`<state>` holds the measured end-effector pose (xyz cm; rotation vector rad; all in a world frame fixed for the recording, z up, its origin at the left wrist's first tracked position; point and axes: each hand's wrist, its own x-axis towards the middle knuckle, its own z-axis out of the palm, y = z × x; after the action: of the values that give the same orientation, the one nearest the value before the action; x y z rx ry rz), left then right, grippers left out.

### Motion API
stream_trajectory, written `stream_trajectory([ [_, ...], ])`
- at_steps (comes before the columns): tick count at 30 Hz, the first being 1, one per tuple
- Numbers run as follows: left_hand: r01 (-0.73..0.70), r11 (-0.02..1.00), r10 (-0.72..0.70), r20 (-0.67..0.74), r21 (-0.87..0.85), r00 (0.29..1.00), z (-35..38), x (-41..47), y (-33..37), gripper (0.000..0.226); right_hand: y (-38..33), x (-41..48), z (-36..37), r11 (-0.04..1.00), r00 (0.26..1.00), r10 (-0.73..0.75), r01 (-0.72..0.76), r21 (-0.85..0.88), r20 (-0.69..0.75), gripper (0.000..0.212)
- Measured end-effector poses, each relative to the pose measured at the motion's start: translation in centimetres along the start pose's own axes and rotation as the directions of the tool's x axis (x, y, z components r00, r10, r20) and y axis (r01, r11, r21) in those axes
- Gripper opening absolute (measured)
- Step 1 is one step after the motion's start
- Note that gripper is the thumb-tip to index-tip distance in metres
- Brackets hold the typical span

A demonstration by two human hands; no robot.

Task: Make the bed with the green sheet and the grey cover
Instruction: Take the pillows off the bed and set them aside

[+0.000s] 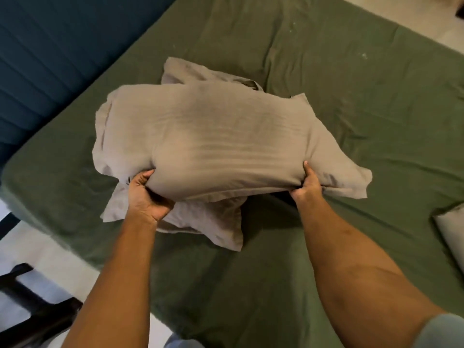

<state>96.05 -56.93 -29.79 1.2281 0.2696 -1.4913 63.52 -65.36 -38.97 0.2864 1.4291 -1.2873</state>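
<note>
My left hand is curled tight round the near edge of the grey pillow. My right hand grips the same edge further right, fabric bunched in it. The pillow is held up off the bed, over a second pillow lying on the green sheet. A third pillow lies just behind. The sheet is spread over the mattress and creased. A fourth pillow sits at the right edge, and the blue headboard is upper left.
</note>
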Motion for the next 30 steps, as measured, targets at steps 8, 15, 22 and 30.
stream_trajectory([
  [8,-0.137,0.989,0.142,-0.144,0.047,0.979,-3.4,-5.7,2.7,0.015,-2.0,-6.5,1.6,0.987,0.983,-0.124,0.137,-0.088,0.137,0.052],
  [15,-0.322,0.925,0.291,-0.167,-0.203,0.942,-8.7,-13.0,5.0,0.026,-0.3,-19.6,5.8,0.958,0.96,-0.141,0.194,-0.21,0.243,0.043],
  [22,-0.529,0.708,0.409,-0.339,-0.468,0.847,-18.4,-21.1,9.1,0.041,9.1,-30.2,7.9,0.951,0.905,-0.059,0.179,-0.251,0.42,0.047],
  [30,-0.74,0.394,0.433,-0.599,-0.546,0.673,-32.5,-31.5,12.5,0.039,22.2,-43.2,8.4,0.844,0.814,0.19,0.15,-0.515,0.549,0.059],
])
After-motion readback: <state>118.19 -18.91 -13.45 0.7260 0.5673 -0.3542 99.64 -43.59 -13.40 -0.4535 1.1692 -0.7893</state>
